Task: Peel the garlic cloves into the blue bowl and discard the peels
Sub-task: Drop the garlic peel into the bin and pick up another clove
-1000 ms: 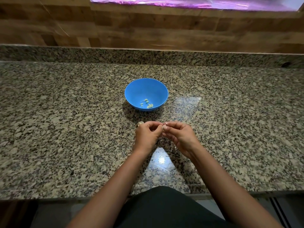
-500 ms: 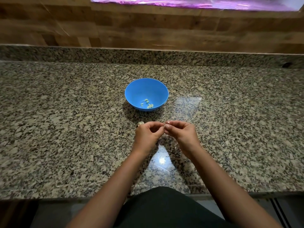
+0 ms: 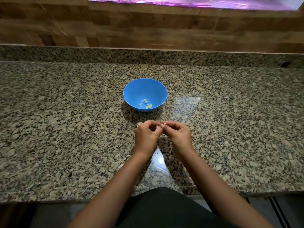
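We see the left hand & right hand at frame centre, fingertips pinching a garlic clove btwn them. Blue bowl w/ peeled cloves sits just above, on the granite counter.

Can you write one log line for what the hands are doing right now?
step: peeling | left hand, right hand: pinching garlic clove together | blue bowl: peeled cloves inside

Whatever is pinched between the hands is mostly hidden by fingertips; too small to ID. A pale lump is half covered behind the left hand. Worktop is cut off left & right.
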The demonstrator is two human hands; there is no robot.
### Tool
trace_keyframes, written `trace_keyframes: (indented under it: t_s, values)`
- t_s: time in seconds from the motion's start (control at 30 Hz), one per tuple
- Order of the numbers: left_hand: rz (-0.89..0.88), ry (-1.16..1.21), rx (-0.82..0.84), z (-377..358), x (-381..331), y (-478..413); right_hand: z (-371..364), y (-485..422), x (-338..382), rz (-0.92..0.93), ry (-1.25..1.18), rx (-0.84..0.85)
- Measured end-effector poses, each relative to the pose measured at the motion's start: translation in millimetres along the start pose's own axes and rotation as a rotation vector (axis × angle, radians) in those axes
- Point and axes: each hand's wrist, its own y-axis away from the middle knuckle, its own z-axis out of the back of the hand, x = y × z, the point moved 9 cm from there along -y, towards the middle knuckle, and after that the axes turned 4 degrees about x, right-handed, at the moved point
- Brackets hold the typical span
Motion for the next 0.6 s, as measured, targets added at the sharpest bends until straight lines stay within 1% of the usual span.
trace_keyframes:
  t_s: [0.1, 0.2, 0.33, 0.5, 0.53, 0.6]
  values:
    - [0.089, 0.107, 0.05, -1.5, 11.8, -4.5, -1.8, -2.4, -9.7, -0.143, -0.234, 0.022]
    - [0.13, 0.143, 0.074, -2.9, 17.6, -4.6, -1.3, -1.6, -17.3, -0.251, -0.35, 0.043]
    - [0.147, 0.147, 0.085, -4.2, 20.1, -2.9, -1.3, 1.2, -25.0, -0.338, -0.394, 0.07]
    - [-0.002, -0.004, 0.065, -3.3, -0.1, 4.0, -4.5, 3.7, -23.8, -0.34, -0.392, 0.108]
    - [-0.009, -0.003, 0.063, -4.2, -1.0, 5.1, -4.8, 3.7, -23.4, -0.335, -0.395, 0.106]
    - [0.053, 0.063, 0.05, -4.7, 5.3, 4.8, -4.3, 3.3, -23.8, -0.338, -0.398, 0.093]
